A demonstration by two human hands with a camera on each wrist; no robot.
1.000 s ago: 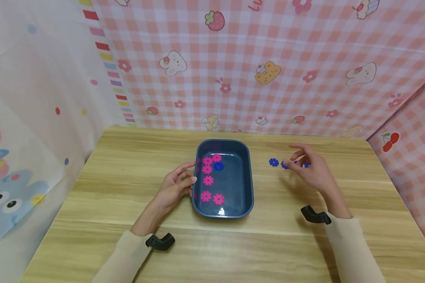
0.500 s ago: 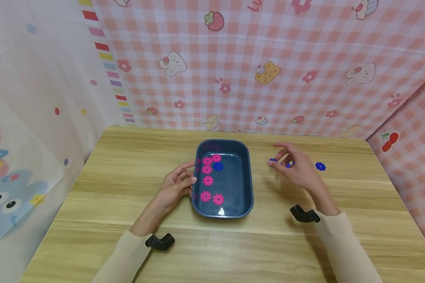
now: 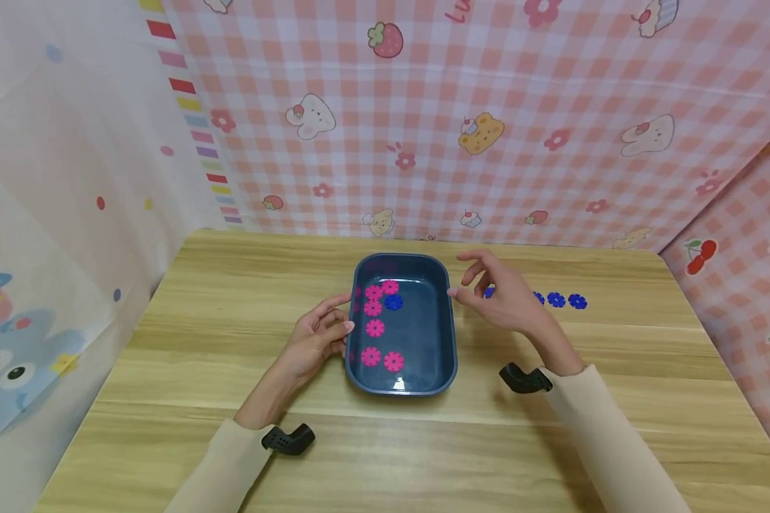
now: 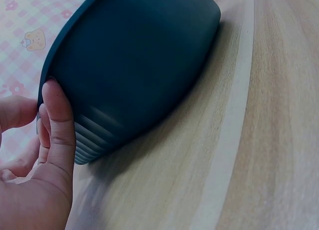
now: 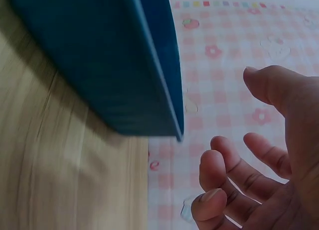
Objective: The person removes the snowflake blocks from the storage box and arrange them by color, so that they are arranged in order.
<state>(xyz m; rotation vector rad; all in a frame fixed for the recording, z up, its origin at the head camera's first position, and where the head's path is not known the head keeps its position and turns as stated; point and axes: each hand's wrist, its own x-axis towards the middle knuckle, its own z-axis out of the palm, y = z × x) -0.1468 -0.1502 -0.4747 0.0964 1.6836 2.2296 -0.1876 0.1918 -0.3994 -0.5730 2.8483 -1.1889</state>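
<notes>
A dark blue rectangular tray (image 3: 423, 335) stands on the table, with several pink notched discs (image 3: 375, 328) and one blue notched disc (image 3: 394, 303) in it. My left hand (image 3: 314, 343) holds the tray's left side; in the left wrist view its thumb and a finger pinch the rim (image 4: 42, 85). My right hand (image 3: 505, 296) hovers at the tray's right edge, thumb and fingers apart and loosely bent. Nothing shows between them in the right wrist view, where the hand (image 5: 259, 165) is beside the tray wall (image 5: 84, 51). Several blue discs (image 3: 555, 300) lie in a row, partly hidden behind this hand.
The wooden table (image 3: 385, 456) extends around the tray. Pink checked cloth (image 3: 423, 142) hangs along its back edge, and another patterned cloth (image 3: 751, 271) hangs at the right. A pale printed curtain (image 3: 70, 214) is on the left.
My right hand has moved left from above the row of blue discs to the tray's right rim, uncovering discs at the row's right end. My left hand and the tray have stayed put.
</notes>
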